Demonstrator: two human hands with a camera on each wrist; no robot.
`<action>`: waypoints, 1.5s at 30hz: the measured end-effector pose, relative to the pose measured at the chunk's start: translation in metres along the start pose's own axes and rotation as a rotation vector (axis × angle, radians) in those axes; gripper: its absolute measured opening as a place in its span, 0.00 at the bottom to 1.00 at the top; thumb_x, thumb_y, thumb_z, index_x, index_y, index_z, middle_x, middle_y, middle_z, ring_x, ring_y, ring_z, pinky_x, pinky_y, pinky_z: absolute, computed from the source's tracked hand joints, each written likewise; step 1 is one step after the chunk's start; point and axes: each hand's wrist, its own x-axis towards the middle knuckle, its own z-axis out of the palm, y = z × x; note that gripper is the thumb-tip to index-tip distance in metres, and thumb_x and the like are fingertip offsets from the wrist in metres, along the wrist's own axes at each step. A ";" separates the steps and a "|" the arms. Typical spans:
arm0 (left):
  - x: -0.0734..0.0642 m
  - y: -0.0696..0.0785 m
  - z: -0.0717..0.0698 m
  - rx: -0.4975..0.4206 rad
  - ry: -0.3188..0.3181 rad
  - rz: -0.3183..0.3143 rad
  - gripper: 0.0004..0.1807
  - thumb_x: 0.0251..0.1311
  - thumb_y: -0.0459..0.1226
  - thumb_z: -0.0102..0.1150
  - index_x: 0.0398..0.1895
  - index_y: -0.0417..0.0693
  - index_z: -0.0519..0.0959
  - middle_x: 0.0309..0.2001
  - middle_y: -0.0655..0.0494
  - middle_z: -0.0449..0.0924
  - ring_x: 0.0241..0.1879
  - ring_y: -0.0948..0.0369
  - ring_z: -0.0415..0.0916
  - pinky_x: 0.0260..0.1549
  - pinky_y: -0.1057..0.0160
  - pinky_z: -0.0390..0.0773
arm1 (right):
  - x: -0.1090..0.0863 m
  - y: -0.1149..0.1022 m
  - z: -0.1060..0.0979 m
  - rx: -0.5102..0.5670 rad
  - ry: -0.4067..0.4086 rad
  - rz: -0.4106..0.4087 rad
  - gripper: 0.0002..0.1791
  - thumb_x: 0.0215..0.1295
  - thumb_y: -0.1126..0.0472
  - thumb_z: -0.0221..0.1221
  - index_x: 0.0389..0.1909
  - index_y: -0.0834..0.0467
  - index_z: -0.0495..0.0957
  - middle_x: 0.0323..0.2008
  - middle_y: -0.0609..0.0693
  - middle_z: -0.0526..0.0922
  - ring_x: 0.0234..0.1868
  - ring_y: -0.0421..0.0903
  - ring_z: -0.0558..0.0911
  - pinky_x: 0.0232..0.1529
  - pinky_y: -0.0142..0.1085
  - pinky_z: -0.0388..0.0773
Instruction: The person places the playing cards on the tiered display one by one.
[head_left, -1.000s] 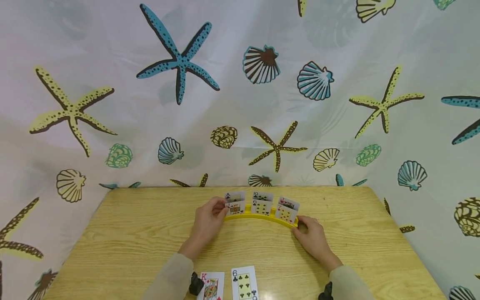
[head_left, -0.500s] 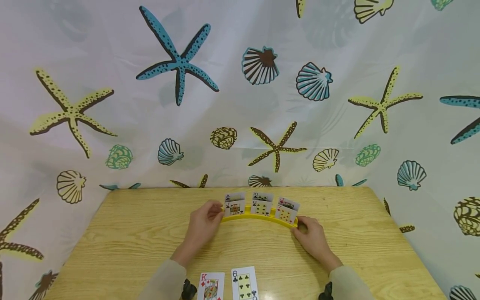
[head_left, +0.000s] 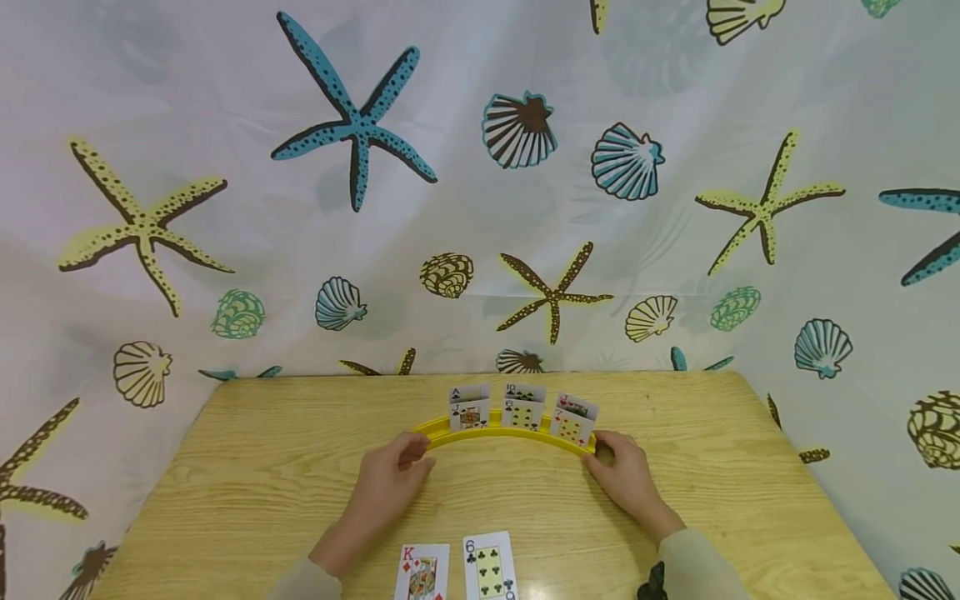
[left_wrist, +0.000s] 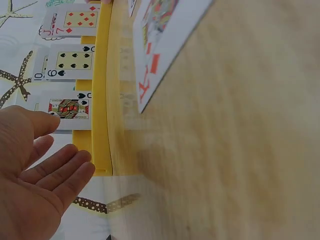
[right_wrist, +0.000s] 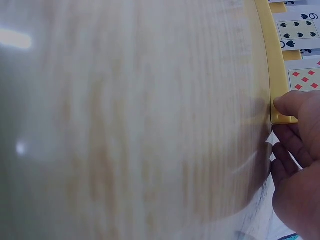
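A curved yellow card holder (head_left: 480, 432) stands toward the back of the table with playing cards upright in two rows. In front are a jack of spades (head_left: 470, 417), a six of spades (head_left: 522, 414) and a seven of diamonds (head_left: 571, 429). Behind them show the tops of an ace (head_left: 468, 392), a ten (head_left: 525, 392) and a red jack (head_left: 577, 406). My left hand (head_left: 386, 479) is at the holder's left end; in the left wrist view its fingers (left_wrist: 62, 172) are loosely extended with nothing between them. My right hand (head_left: 628, 475) pinches the right end, thumb (right_wrist: 287, 104) in front.
On the near part of the wooden table (head_left: 285, 467) lie a king of diamonds (head_left: 422, 575) and a six of clubs (head_left: 490, 571), face up. A curtain (head_left: 450, 200) printed with starfish and shells hangs behind and along both sides.
My left hand has let go of the jack of spades and drawn back left and toward me, uncovering the holder's left end. My right hand has stayed in place.
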 end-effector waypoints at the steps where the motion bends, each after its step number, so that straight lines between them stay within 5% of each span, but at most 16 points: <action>1: -0.003 0.000 -0.001 0.013 -0.008 -0.006 0.15 0.68 0.35 0.70 0.55 0.40 0.84 0.52 0.44 0.89 0.52 0.49 0.87 0.55 0.49 0.87 | 0.000 0.000 0.000 0.001 -0.001 0.001 0.24 0.70 0.62 0.67 0.63 0.68 0.80 0.60 0.65 0.84 0.63 0.63 0.79 0.67 0.60 0.76; 9: -0.031 -0.001 -0.014 0.144 -0.070 0.002 0.17 0.69 0.39 0.69 0.56 0.43 0.85 0.54 0.47 0.89 0.56 0.48 0.86 0.59 0.44 0.83 | -0.002 -0.001 0.000 0.008 -0.009 0.011 0.24 0.71 0.61 0.67 0.64 0.68 0.79 0.61 0.65 0.83 0.64 0.63 0.78 0.67 0.60 0.75; 18: -0.060 -0.004 -0.032 0.156 -0.228 -0.063 0.23 0.65 0.45 0.73 0.61 0.47 0.83 0.60 0.51 0.86 0.64 0.47 0.81 0.65 0.41 0.79 | -0.002 -0.003 -0.001 0.006 -0.009 0.025 0.25 0.71 0.61 0.67 0.64 0.68 0.79 0.61 0.66 0.82 0.65 0.64 0.77 0.68 0.61 0.74; 23: -0.069 -0.005 -0.039 0.178 -0.333 -0.062 0.30 0.62 0.48 0.74 0.63 0.42 0.81 0.65 0.40 0.80 0.68 0.40 0.75 0.67 0.35 0.73 | -0.002 -0.002 -0.001 0.005 -0.008 0.026 0.25 0.71 0.61 0.67 0.64 0.68 0.79 0.62 0.65 0.82 0.65 0.63 0.77 0.68 0.61 0.74; 28: -0.072 -0.009 -0.042 0.163 -0.453 -0.128 0.40 0.59 0.54 0.76 0.68 0.38 0.78 0.73 0.27 0.69 0.75 0.29 0.61 0.72 0.25 0.60 | -0.001 -0.001 0.000 0.001 -0.005 0.015 0.24 0.71 0.61 0.67 0.64 0.67 0.79 0.61 0.65 0.83 0.63 0.62 0.78 0.67 0.60 0.75; 31: -0.075 -0.014 -0.040 0.176 -0.504 -0.084 0.46 0.57 0.56 0.77 0.69 0.33 0.75 0.73 0.22 0.64 0.74 0.23 0.57 0.70 0.20 0.55 | -0.002 -0.001 0.000 0.000 -0.004 0.013 0.24 0.71 0.61 0.67 0.64 0.67 0.80 0.60 0.64 0.83 0.63 0.62 0.78 0.67 0.60 0.76; 37: -0.082 -0.028 -0.036 0.255 -0.518 0.102 0.54 0.50 0.59 0.79 0.69 0.28 0.73 0.70 0.15 0.63 0.70 0.16 0.57 0.60 0.12 0.55 | -0.002 -0.002 -0.001 0.004 -0.008 0.022 0.24 0.71 0.61 0.67 0.64 0.67 0.79 0.61 0.65 0.83 0.63 0.62 0.78 0.67 0.61 0.75; 45: -0.084 -0.030 -0.033 0.221 -0.500 0.087 0.53 0.47 0.57 0.82 0.68 0.29 0.74 0.71 0.14 0.61 0.70 0.15 0.54 0.58 0.10 0.54 | -0.002 -0.003 0.000 0.005 -0.008 0.015 0.24 0.71 0.62 0.67 0.64 0.68 0.79 0.60 0.65 0.83 0.63 0.63 0.78 0.67 0.61 0.75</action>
